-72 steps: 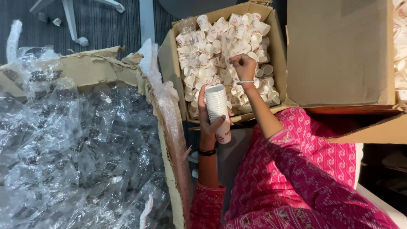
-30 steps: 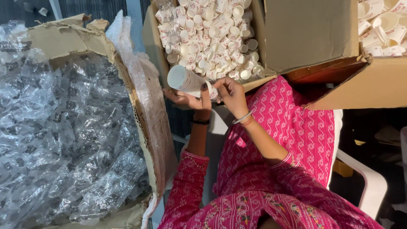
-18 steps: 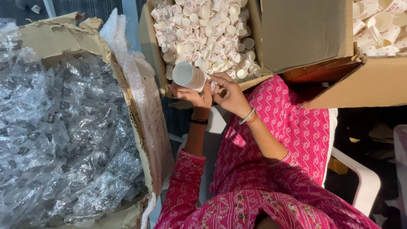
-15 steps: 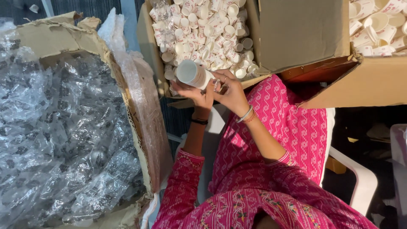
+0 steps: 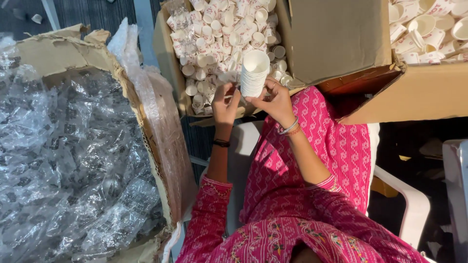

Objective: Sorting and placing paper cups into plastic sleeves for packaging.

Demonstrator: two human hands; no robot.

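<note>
a: where's the stack of white paper cups right now?

b: held up between both hands, just over the near edge of the cardboard box of loose cups. its open mouth is at the top end, turned a little toward the camera, so the long axis runs from the fingers up and away, toward the box.

a: and which hand has it?

b: the right hand for certain — its fingers are curled round the lower end of the stack, thumb toward the left. the left hand sits just beside it, fingers half bent and narrow, the fingertips at the stack's lower left side. whether it actually grips or only steadies, i cannot tell.

a: so the stack lies above the hands, not beside them?

b: yes, it rises out of them. the right hand is the nearer one, directly under it — the left is slightly off to the side, closer to the loose cups.

a: what else is around?

b: a big open carton lined with crumpled clear plastic well off to the left, a second cup box at the upper right behind a raised cardboard flap, and a white plastic chair under the person in pink sleeves.
</note>
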